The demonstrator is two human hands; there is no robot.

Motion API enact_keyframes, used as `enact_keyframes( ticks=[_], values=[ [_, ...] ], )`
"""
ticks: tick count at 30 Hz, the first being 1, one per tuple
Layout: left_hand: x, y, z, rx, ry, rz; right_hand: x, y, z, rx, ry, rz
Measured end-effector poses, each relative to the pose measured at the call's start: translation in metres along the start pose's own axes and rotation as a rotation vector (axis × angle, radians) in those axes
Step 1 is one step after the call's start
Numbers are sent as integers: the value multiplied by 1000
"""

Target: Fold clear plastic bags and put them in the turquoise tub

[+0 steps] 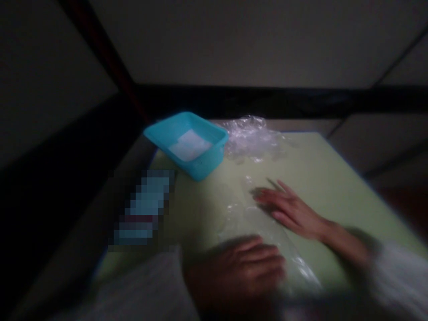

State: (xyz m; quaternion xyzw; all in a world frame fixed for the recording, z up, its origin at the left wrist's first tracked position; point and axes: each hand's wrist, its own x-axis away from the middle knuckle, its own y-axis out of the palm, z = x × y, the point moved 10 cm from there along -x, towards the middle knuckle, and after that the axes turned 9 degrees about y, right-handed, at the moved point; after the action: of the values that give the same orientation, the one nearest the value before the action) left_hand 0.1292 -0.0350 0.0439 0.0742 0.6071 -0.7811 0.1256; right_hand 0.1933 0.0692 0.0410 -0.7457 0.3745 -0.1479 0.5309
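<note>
My right hand (289, 209) lies flat with fingers stretched out on a clear plastic bag (249, 214) spread on the light green mat (321, 174). My left hand (240, 267) is nearer the camera, smeared by motion, its fingers extended over the near end of the same bag. Nothing is visibly gripped by either hand. The scene is dim and blurred.
A turquoise plastic tub (190, 142) with white sheets inside stands at the mat's far left corner. A heap of crumpled clear plastic bags (250, 138) lies beside it. A pixelated patch (143, 207) sits left of the mat. Dark frame bars cross behind.
</note>
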Motion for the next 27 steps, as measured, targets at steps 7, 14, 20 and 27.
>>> enact_keyframes(
  ticks=[7, 14, 20, 27],
  values=[
    [5, -7, -4, -10, 18, 49, 0, -5, 12, 140, 90, 53],
    [4, -11, -5, 46, 41, 58, 2, -16, 28, 225, 191, 141],
    [23, -37, -46, -119, -213, 234, 4, -19, 23, 168, 124, 175],
    [61, -37, -111, -302, -560, 102, 1, 7, 21, 240, 90, -7]
  ],
)
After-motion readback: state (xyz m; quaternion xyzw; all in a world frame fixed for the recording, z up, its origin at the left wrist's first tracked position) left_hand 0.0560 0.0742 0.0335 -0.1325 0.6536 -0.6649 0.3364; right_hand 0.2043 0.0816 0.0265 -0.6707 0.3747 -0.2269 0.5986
